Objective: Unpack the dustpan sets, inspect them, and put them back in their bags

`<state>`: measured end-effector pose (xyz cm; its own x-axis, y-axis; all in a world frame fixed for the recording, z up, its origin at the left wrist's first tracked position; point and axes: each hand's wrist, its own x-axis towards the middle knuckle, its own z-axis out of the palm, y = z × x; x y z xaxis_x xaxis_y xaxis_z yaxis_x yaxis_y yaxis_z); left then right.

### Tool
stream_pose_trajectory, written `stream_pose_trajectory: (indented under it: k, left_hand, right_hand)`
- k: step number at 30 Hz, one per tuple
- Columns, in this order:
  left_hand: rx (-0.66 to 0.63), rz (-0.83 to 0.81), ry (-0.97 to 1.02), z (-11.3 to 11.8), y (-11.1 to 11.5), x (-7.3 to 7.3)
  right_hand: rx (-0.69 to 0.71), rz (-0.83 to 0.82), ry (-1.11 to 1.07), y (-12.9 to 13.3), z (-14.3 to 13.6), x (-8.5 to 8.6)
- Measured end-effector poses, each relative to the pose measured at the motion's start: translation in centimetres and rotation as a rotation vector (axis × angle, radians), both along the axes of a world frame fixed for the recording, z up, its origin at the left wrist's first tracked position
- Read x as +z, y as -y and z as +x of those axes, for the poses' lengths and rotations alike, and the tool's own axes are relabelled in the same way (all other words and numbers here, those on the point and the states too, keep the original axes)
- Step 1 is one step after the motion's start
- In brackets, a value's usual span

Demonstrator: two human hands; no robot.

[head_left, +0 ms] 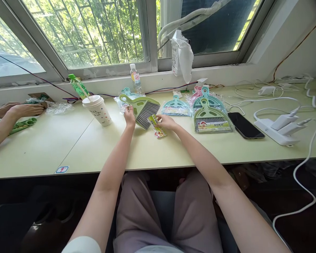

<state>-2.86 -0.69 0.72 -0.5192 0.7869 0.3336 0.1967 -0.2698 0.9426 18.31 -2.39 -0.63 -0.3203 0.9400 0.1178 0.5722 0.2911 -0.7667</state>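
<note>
My left hand [130, 116] grips a green hand brush [146, 109] with grey bristles, tilted above the table. In my right hand [166, 122] is a printed yellow-green label card [158, 128], pinched between the fingers, its upper end overlapping the bristles. Whether card and brush touch, I cannot tell. Behind my left hand lies a blue dustpan set [129, 92] in clear plastic, partly hidden. To the right of my right hand is a blue brush set [176, 106], and beyond it a green bagged brush and dustpan set [213, 119] in front of blue and pink ones.
A lidded paper cup [97, 110] with a straw stands left, near a clear bottle [136, 79]. On the right lie a black phone [245, 125] and a white power strip [275, 131] with trailing cables. At far left, another person's hands [25, 109] handle plastic wrapping.
</note>
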Motion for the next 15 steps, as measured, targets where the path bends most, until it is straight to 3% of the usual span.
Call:
stream_pose_trajectory:
  k: [4, 8, 11, 15]
  left_hand:
    - [0.158, 0.055, -0.09, 0.3, 1.0, 0.6]
    - [0.221, 0.085, -0.171, 1.4, 2.8, 1.7]
    - [0.152, 0.113, -0.291, 2.5, 4.3, 2.2]
    - [-0.074, 0.173, -0.486, 4.6, 6.1, 1.8]
  right_hand:
    - [-0.065, 0.152, 0.234, 0.8, 0.1, 0.5]
    - [-0.19, 0.308, 0.241, 1.5, 0.1, 1.3]
    - [-0.224, 0.478, 0.063, 2.0, -0.3, 2.1]
    - [-0.15, 0.602, -0.132, 2.7, -1.4, 2.9]
